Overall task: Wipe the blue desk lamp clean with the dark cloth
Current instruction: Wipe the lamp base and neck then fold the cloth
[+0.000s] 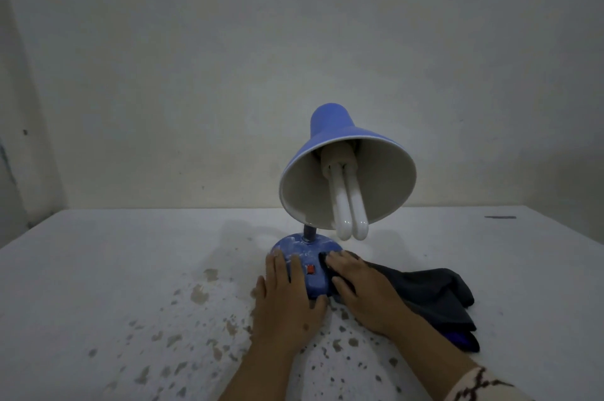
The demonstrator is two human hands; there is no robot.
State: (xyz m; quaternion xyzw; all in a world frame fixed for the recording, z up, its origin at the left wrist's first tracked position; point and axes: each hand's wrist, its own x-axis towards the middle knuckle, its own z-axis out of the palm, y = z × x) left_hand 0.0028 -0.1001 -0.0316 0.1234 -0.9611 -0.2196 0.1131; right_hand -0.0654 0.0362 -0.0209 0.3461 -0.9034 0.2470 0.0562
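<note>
A blue desk lamp [330,191] stands on a white bench [98,269], a little right of the middle of the frame. Its round base [302,251] is streaked with pale dust and carries a small red switch [310,269] on the near side. A short neck [309,232] rises from the base to the cone-shaped shade [330,126], which tilts toward the camera so its pale inside and a white twin-tube bulb [348,207] show.

The left hand [287,299] lies flat on the left part of the base, fingers straight and together, thumb stretched along the near edge; it grips nothing. The right hand [362,289] presses a dark cloth [434,292] against the right side of the base, fingers laid over the cloth and only slightly bent. The rest of the cloth trails to the right across the bench, with a bit of blue showing at its lower fold.

The bench surface in the lower middle of the frame is speckled with greyish patches [199,294]. A plain pale wall [196,57] fills the upper frame. A patterned sleeve [480,384] shows at the lower right.
</note>
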